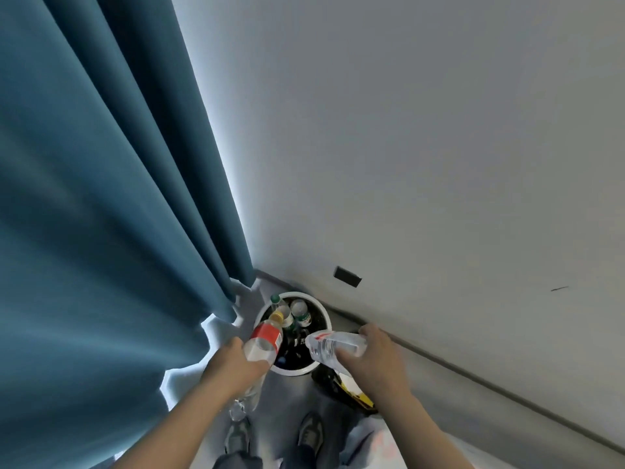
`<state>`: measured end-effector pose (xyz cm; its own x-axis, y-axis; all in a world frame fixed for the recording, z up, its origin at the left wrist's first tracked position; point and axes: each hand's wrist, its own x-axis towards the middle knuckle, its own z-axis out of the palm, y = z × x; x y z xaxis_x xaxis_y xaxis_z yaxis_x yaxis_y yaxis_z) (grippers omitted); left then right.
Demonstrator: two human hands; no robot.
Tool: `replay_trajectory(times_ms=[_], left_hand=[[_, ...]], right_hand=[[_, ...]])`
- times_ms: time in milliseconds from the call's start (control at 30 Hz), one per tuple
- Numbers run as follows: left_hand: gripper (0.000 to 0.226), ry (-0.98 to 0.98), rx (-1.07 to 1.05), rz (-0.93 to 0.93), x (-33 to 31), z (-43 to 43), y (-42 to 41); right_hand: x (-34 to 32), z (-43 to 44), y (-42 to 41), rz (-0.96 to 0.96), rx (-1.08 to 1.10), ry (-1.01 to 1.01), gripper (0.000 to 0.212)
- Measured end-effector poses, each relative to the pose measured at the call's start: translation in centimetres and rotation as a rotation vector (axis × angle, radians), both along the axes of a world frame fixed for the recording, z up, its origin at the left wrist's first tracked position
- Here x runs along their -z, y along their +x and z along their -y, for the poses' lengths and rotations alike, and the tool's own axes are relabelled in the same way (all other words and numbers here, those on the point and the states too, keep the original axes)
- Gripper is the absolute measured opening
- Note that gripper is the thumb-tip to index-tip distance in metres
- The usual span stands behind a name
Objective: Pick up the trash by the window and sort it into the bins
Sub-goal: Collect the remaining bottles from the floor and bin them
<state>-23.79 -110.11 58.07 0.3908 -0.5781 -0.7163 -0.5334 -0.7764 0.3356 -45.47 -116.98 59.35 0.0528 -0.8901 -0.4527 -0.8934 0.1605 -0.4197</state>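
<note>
The red-label bottle (263,340) is sticking out forward from the left hand (233,363), whose fingers are curling round its base end. Its long axis is running away from that grip, and its yellow cap is pointing over the near rim of the white bin (306,295). The clear bottle (333,345) is lying crosswise. The right hand (372,360) is wrapping its fingers round one end, and the free end is reaching leftward from that grip over the bin's opening. Which end is the neck is too blurred to tell.

Just below the left grip a crumpled clear bottle (248,396) is showing; whether that hand is holding it I cannot tell. Beyond both grips, green-label bottles (301,314) are standing inside the bin. Under the right wrist a dark bin (353,390) with something yellow in it is peeking out.

The bins are sitting on a grey floor (287,397) in a corner. A blue curtain (101,198) is hanging left of the grips, and a pale wall (422,130) with a black plate (347,276) is rising on the right.
</note>
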Motion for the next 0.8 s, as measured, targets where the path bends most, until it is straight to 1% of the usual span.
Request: replay_trajectory(times_ms=[167, 267, 333, 467, 700, 800], left_hand=[[0.04, 0.074, -0.086, -0.089, 5.5, 2.2, 0.8], [0.029, 0.151, -0.105, -0.121, 9.7, 3.5, 1.4], [0.03, 0.18, -0.123, -0.156, 12.7, 4.3, 1.8], [0.035, 0.223, -0.178, -0.207, 18.5, 5.5, 2.8], [0.047, 0.284, -0.164, -0.246, 26.4, 6.8, 3.8], [0.041, 0.252, -0.197, -0.26, 28.6, 7.3, 4.1]], right_hand=[[5.0, 2.6, 1.0, -0.045, -0.018, 0.098, 0.043], [8.7, 3.9, 1.8, -0.039, -0.004, 0.124, 0.045], [11.5, 4.6, 2.3, -0.026, 0.007, 0.142, 0.048], [16.8, 5.4, 3.6, -0.057, -0.011, 0.181, 0.04], [24.8, 5.5, 5.5, -0.133, 0.032, 0.271, 0.049], [26.5, 5.2, 5.9, -0.16, 0.034, 0.271, 0.048]])
